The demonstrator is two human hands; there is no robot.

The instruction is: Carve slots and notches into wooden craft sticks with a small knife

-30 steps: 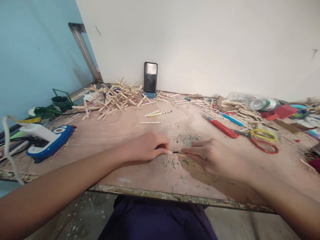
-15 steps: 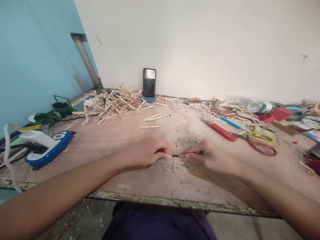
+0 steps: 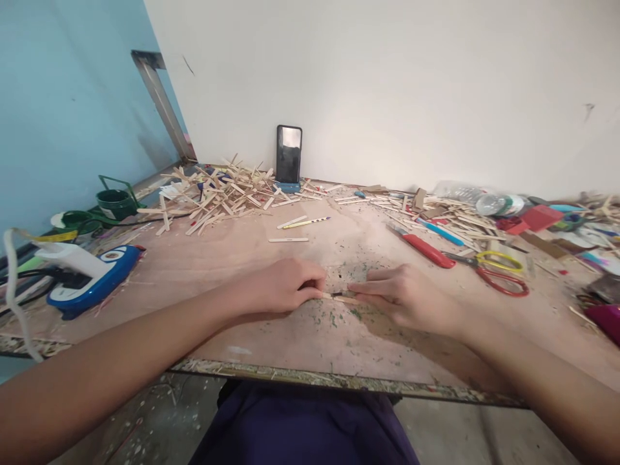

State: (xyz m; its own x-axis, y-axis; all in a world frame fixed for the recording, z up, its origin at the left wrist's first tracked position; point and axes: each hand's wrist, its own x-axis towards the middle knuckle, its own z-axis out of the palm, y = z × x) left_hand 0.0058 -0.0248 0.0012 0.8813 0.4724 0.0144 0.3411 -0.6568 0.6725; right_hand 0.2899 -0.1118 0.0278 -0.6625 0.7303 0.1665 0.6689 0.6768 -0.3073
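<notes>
My left hand (image 3: 293, 284) rests on the tabletop, thumb and fingers pinched on the left end of a thin wooden craft stick (image 3: 343, 299). Opposite it, my right hand (image 3: 404, 294) has its fingertips pressed together around a thin dark blade-like piece (image 3: 336, 294), whose tip shows against the stick. Most of that piece is hidden under the right fingers. Green and dark shavings (image 3: 334, 318) lie scattered around both hands. Just beyond the left hand lies another craft stick (image 3: 289, 240), with a pencil (image 3: 307, 223) behind it.
A phone (image 3: 289, 154) leans upright on the wall beside a heap of craft sticks (image 3: 227, 194). To the right lie a red-handled cutter (image 3: 429, 250), scissors (image 3: 504, 274), a blue pen-like tool (image 3: 440, 232) and a plastic bottle (image 3: 501, 205). A blue power strip (image 3: 104, 284) sits at left.
My right fingers have shifted slightly and spread over the stick, covering more of the dark piece. The left hand keeps its pinch. The view has tilted a little.
</notes>
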